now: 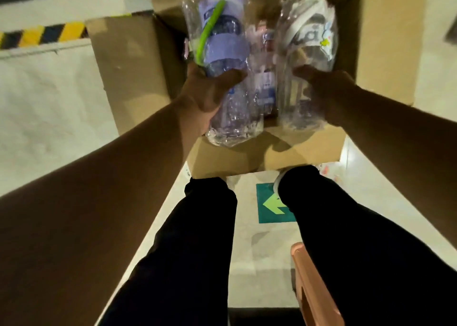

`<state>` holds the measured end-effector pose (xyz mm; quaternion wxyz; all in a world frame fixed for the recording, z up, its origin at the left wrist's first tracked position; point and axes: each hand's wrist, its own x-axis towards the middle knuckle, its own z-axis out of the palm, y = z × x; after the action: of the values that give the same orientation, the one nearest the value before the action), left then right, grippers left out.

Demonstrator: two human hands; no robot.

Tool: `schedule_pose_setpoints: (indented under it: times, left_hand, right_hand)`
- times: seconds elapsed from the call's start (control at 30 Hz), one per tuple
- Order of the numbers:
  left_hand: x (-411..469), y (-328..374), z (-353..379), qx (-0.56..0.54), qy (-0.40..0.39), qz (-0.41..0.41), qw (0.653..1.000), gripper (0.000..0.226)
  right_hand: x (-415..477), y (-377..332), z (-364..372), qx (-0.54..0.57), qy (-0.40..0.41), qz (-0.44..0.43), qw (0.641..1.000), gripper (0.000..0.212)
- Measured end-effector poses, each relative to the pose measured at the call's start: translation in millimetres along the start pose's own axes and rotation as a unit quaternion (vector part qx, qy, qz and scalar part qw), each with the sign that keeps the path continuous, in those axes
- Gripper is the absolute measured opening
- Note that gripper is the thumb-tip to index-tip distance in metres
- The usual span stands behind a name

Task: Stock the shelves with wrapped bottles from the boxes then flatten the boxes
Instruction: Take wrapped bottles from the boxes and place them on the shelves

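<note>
An open cardboard box (138, 73) stands on the floor in front of me with its flaps spread. My left hand (207, 96) grips a plastic-wrapped purple bottle (222, 41) with a green strap, held above the box. My right hand (321, 91) grips a second wrapped bottle (309, 36), white with a cartoon print. Between the two, lower in the box, lies another wrapped bottle (265, 78), pinkish and partly hidden.
My legs in black trousers (197, 251) stand just behind the box's near flap (247, 157). A green arrow sign (269, 204) is stuck on the pale floor. Yellow-black hazard tape (44, 35) runs at the far left. A peach plastic object (314, 288) sits bottom right.
</note>
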<state>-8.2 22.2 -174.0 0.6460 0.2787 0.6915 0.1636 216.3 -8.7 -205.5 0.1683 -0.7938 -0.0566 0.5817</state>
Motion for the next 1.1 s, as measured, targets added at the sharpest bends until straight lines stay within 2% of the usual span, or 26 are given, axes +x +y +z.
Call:
schedule_pose_setpoints:
  times: [0.07,0.13,0.2,0.27,0.33,0.4,0.53,0.63,0.73,0.8,0.87,0.93,1.0,1.1]
  left_hand:
    - [-28,22,-2,0.013,-0.016,-0.004,1.0,0.091]
    - [-61,54,-4,0.03,-0.023,0.006,0.999,0.101]
    - [-101,91,-7,0.026,-0.023,0.02,0.999,0.084]
    - [-142,126,-6,0.003,-0.074,0.062,0.995,0.061]
    - [-193,168,-3,-0.01,-0.129,0.078,0.989,0.045]
    - [-239,208,-3,0.01,-0.156,0.046,0.987,0.04]
    - [-318,283,-5,0.068,-0.164,0.083,0.981,0.087]
    - [-364,330,2,0.086,-0.218,0.123,0.964,0.099]
    - [-410,371,19,0.12,-0.201,0.202,0.951,0.112]
    - [-447,391,37,0.101,-0.223,0.233,0.941,0.109]
    - [-485,403,61,0.098,-0.261,0.26,0.924,0.093]
    - [-510,406,90,0.101,-0.296,0.293,0.904,0.08]
    - [-537,409,126,0.086,-0.303,0.318,0.894,0.076]
    - [-572,403,188,0.067,-0.295,0.334,0.893,0.079]
  right_hand:
    - [-38,-2,-8,-0.018,-0.007,-0.017,1.0,0.073]
    - [-88,-6,-18,-0.016,-0.012,-0.039,0.999,0.066]
    - [-142,-12,-33,0.009,-0.021,-0.035,0.999,0.075]
    - [-198,-26,-49,0.042,-0.028,-0.046,0.998,0.084]
    - [-258,-42,-66,0.093,-0.026,-0.083,0.992,0.078]
    - [-315,-60,-86,0.131,-0.015,-0.104,0.986,0.075]
    - [-419,-91,-127,0.193,0.008,-0.156,0.969,0.077]
    - [-487,-111,-157,0.219,0.039,-0.215,0.951,0.068]
    - [-540,-123,-187,0.241,0.063,-0.27,0.93,0.057]
    - [-565,-126,-211,0.271,0.072,-0.292,0.914,0.052]
    - [-582,-125,-240,0.297,0.089,-0.314,0.897,0.043]
    - [-594,-119,-273,0.316,0.105,-0.339,0.88,0.052]
    - [-602,-112,-311,0.32,0.12,-0.363,0.867,0.067]
    - [-602,-93,-376,0.308,0.135,-0.39,0.857,0.054]
